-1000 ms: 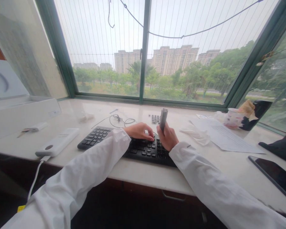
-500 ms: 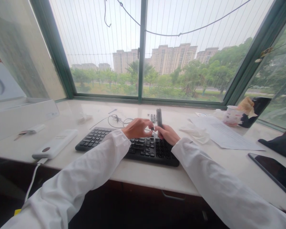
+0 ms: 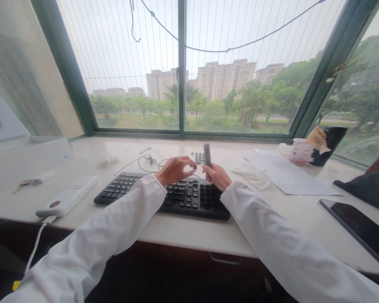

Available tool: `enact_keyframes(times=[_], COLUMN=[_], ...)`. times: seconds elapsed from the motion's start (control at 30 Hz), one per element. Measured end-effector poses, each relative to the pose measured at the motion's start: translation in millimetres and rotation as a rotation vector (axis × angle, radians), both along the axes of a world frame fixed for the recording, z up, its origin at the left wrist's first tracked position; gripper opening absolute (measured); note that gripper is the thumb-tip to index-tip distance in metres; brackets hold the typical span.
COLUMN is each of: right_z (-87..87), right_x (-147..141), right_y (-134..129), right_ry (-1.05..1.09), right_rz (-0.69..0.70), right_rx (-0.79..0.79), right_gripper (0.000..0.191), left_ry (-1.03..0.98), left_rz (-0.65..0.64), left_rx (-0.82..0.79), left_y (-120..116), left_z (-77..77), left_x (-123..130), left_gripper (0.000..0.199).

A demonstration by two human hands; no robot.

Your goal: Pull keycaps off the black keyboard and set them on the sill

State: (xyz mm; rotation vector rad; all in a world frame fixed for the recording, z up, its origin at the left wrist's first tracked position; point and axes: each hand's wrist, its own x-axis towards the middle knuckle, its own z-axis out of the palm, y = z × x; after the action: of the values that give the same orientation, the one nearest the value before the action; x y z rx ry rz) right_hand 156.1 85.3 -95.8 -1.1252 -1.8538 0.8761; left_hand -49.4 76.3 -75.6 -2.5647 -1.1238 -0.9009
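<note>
Moved: since the earlier frames, the left hand (image 3: 173,171) has lifted off the keys and come toward the right hand (image 3: 217,176), and the grey cylindrical tube (image 3: 207,155) has swung from leaning to nearly upright.

Tube direction: its long axis stands almost vertical, with the free end pointing up and away from the person, tipped very slightly to the left.

Tube position: it is held just above the middle of the black keyboard (image 3: 192,200), toward its far edge.

Right grip: clenched around the lower part of the tube, with the upper part showing above the fingers.

Left grip: thumb and fingertips are pinched together on a small dark piece (image 3: 195,167), too small to identify, just beside the tube.

Counts: two hands in white sleeves, one tube, one keyboard, one small group of loose black keys (image 3: 198,157) beyond the keyboard, and one tangled black cable (image 3: 148,160).

Left of the keyboard: one white power bank (image 3: 66,196) with a white cord, on the white stone surface (image 3: 183,235).

Right of the keyboard: one crumpled white tissue (image 3: 252,178), one printed paper sheet (image 3: 290,176), one paper cup (image 3: 300,151) and one dark tablet (image 3: 360,229).

Ahead: a green-framed window (image 3: 181,84) overlooking trees and tall apartment blocks.
</note>
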Motion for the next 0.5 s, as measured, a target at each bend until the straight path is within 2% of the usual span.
enact_keyframes(times=[0.23, 0.4, 0.5], right_z=[8.8, 14.2, 12.4], right_x=[15.1, 23.2, 27.2], right_y=[7.5, 8.3, 10.8], right_ry=[-0.079, -0.221, -0.253], right_rz=[-0.241, -0.424, -0.462], right_rx=[0.15, 0.202, 0.209], right_gripper=[0.05, 0.053, 0.056], left_ry=[0.021, 0.055, 0.082], left_rz=[0.209, 0.381, 0.419], left_rx=[-0.1, -0.193, -0.245], left_y=[12.5, 22.8, 32.3], left_z=[-0.8, -0.7, 0.7], left_x=[-16.0, -28.6, -33.5], left_gripper=[0.024, 0.025, 0.028])
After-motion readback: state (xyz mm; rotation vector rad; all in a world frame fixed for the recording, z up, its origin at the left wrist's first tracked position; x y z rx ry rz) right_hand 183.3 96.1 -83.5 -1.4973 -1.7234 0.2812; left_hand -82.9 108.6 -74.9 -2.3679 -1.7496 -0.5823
